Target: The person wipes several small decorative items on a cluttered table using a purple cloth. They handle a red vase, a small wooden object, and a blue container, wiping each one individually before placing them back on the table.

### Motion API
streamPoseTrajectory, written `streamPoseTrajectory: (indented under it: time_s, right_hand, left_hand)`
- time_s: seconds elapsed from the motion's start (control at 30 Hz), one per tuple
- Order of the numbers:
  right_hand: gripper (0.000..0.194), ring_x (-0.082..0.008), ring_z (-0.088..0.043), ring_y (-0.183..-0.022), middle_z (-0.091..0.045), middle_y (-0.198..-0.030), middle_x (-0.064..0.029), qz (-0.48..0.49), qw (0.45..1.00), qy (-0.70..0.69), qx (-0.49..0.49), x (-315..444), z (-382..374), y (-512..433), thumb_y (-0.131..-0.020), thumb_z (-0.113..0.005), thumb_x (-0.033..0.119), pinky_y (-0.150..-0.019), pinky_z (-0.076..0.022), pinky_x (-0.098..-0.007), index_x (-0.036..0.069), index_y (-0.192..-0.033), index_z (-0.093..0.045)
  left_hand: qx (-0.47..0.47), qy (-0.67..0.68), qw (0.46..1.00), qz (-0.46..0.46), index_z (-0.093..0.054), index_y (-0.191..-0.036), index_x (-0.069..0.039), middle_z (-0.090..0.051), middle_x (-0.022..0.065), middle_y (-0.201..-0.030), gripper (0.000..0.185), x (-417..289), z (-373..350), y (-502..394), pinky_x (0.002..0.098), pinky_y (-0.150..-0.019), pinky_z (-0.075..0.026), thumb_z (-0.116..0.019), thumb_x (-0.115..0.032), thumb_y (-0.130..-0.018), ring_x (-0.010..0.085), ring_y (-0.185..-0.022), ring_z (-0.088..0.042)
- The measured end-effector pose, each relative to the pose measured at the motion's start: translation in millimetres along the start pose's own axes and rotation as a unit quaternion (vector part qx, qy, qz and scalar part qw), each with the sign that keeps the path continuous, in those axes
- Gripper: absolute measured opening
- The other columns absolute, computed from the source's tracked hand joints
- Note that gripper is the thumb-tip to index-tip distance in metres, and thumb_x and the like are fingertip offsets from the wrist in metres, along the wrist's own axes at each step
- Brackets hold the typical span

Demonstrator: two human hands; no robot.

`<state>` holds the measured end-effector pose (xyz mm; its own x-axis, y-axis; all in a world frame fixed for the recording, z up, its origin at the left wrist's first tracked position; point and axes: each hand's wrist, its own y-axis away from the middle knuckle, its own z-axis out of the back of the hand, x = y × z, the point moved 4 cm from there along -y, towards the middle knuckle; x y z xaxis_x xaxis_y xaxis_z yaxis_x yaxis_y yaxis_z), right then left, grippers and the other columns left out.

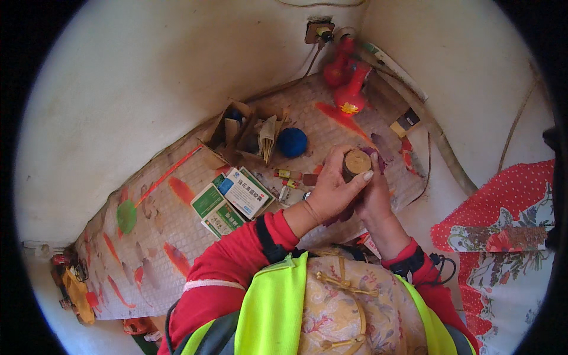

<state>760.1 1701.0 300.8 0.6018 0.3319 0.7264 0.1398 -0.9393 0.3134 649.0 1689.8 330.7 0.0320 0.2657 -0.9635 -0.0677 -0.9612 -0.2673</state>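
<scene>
Both hands are together over the right part of the table, around a small cylindrical thing (357, 162) with a dark side and a rough tan top. I cannot tell whether the tan is a lid or its contents. My left hand (329, 184) wraps its left side, with fingers at the far edge. From the right, my right hand (375, 193) supports it, thumb up along its side; most of the fingers are hidden. Purple patches show around the hands, and what they belong to is unclear. Left of my left wrist lies a small labelled bottle (290, 195).
Printed medicine boxes (249, 192), a blue round object (292, 142) and open cardboard boxes (262, 137) stand on the patterned tablecloth (155, 222). Red vases (350, 95) fill the far corner below a wall socket (319, 32). A green fly swatter (127, 216) lies left.
</scene>
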Motion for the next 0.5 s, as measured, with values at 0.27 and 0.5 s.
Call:
streamPoseTrajectory:
  time_s: [0.27,0.5]
  right_hand:
    - [0.047,-0.0222,-0.054,-0.121,-0.053,-0.134,-0.0092,0.040,0.994,-0.035,0.091,5.9,-12.6,12.6,-0.102,-0.046,0.037,-0.105,-0.0431,-0.0386,0.006,-0.137,-0.045]
    - [0.038,-0.0180,-0.056,-0.114,-0.058,-0.126,-0.0090,0.243,0.952,0.182,0.037,20.7,-12.6,7.9,-0.103,-0.049,0.028,-0.099,-0.0447,-0.0338,0.002,-0.129,-0.053]
  left_hand:
    - [0.039,0.054,0.996,-0.059,-0.042,-0.132,-0.005,-0.041,0.0130,-0.139,0.050,-3.3,21.9,-24.1,0.0324,-0.111,-0.028,-0.066,-0.017,-0.089,0.0203,-0.130,-0.040]
    - [-0.085,0.137,0.983,0.092,-0.041,-0.127,-0.002,-0.058,0.0105,-0.122,0.053,-1.4,-5.1,-1.0,0.0307,-0.098,-0.044,-0.072,-0.020,-0.088,0.0171,-0.113,-0.055]
